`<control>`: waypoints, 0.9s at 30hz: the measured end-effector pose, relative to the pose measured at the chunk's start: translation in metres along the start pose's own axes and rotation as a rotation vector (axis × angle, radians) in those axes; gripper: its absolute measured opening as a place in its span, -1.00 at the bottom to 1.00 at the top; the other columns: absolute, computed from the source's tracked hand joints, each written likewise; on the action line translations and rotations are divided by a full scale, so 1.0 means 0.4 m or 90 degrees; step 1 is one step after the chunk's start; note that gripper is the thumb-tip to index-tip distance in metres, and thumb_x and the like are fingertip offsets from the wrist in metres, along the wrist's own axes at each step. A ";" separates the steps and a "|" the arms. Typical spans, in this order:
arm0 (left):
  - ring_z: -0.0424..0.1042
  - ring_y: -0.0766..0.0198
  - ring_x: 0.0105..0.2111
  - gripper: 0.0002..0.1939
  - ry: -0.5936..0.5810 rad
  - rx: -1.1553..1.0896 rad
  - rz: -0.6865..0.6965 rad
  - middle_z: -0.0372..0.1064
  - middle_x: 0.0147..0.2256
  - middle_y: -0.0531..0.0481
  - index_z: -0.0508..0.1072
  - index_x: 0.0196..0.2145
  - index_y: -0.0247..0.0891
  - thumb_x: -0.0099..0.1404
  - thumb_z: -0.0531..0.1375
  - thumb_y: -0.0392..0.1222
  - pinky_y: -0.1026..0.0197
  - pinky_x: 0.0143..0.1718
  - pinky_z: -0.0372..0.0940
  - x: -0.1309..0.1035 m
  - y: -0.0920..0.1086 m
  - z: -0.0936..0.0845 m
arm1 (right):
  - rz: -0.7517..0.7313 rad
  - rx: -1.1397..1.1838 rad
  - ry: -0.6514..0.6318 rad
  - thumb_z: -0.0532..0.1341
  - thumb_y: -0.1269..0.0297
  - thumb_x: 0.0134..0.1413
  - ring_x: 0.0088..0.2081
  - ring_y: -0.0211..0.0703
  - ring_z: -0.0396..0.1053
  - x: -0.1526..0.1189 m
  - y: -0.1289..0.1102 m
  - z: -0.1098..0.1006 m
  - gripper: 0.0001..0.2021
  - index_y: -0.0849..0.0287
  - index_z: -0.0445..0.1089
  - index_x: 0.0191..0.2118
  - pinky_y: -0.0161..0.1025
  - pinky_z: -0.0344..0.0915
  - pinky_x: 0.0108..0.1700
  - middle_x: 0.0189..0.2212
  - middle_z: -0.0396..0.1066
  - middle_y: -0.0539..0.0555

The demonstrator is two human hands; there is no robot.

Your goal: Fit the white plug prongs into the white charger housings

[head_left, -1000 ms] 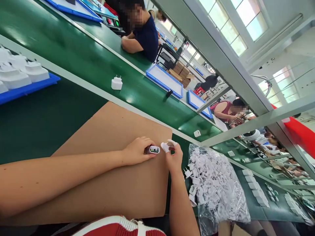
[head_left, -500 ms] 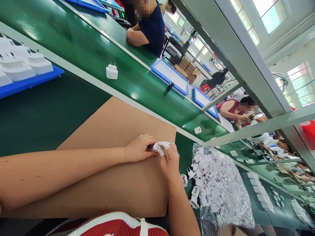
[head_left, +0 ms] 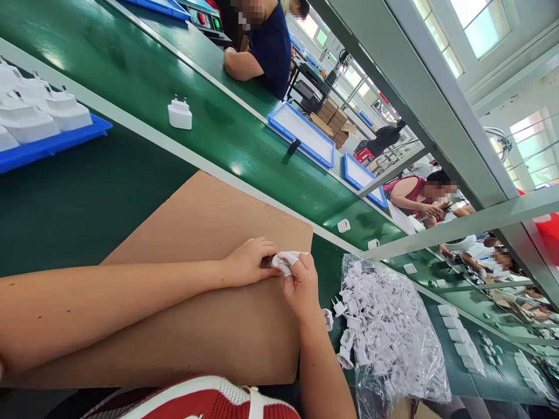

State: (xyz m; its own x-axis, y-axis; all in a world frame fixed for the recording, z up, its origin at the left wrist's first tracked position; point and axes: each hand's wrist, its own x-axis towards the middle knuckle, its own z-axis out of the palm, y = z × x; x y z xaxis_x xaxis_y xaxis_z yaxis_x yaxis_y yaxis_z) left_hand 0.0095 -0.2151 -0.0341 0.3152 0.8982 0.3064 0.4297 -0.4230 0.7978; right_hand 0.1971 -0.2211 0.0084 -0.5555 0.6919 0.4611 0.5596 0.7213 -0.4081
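Note:
Above a brown cardboard sheet (head_left: pixel 244 326), my two hands meet at a small, soft-looking white cloth-like piece (head_left: pixel 286 261). My right hand (head_left: pixel 303 285) is closed, its fingers pinching this white piece. From the left side, my left hand (head_left: pixel 250 262) is also closed, fingertips curled against the piece's left end; what lies inside its fingers is hidden. Just right of my right wrist lie loose white plug parts (head_left: pixel 345 349), beside a clear plastic bag (head_left: pixel 397 337) heaped with similar white parts.
Beyond the cardboard runs a green conveyor belt (head_left: pixel 236 145) carrying a white plug adapter (head_left: pixel 180 113), a small black piece (head_left: pixel 294 146) and other white pieces. A blue tray (head_left: pixel 56 142) of white adapters stands at left. A metal frame (head_left: pixel 419 116) crosses the right side. Other people sit across the belt.
The adapter, black piece and white pieces on the belt have shifted left. Another white piece now shows by the frame post. My hands stay in place, with the right fingers slightly shifted on the white piece.

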 end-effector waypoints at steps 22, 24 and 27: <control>0.51 0.01 -0.06 -0.48 0.000 0.047 -0.093 0.56 -0.06 -0.03 0.57 -0.03 -0.10 0.20 0.20 0.27 0.08 -0.02 0.41 -0.011 0.018 0.008 | 0.356 -0.265 -0.012 0.26 0.39 0.10 0.06 0.19 0.32 -0.185 -0.053 -0.119 -0.56 0.09 0.42 0.12 0.12 0.28 0.07 0.07 0.39 0.24; 0.50 -0.03 -0.01 -0.40 -0.006 0.036 -0.143 0.53 0.02 -0.02 0.53 0.04 -0.06 0.16 0.21 0.31 0.06 0.00 0.43 -0.012 0.011 0.012 | 0.481 -0.346 -0.087 0.27 0.42 0.05 0.00 0.25 0.34 -0.236 -0.046 -0.151 -0.65 0.17 0.48 0.00 0.14 0.30 -0.01 -0.03 0.43 0.27; 0.52 -0.08 0.00 -0.37 -0.051 0.001 -0.228 0.56 -0.01 0.01 0.54 -0.01 -0.03 0.09 0.22 0.38 0.02 -0.04 0.47 0.011 0.012 0.008 | 0.555 -0.339 -0.136 0.21 0.55 -0.02 -0.06 0.16 0.38 -0.273 -0.018 -0.174 -0.71 0.21 0.48 -0.13 -0.02 0.32 -0.11 -0.10 0.44 0.24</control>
State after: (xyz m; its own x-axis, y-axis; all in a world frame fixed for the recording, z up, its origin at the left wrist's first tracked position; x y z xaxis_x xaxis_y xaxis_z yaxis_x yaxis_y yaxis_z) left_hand 0.0156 -0.2137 -0.0305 0.2099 0.9771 -0.0347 0.5261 -0.0830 0.8464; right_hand 0.2966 -0.3038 0.0158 0.1036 0.9946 0.0035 0.9888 -0.1026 -0.1085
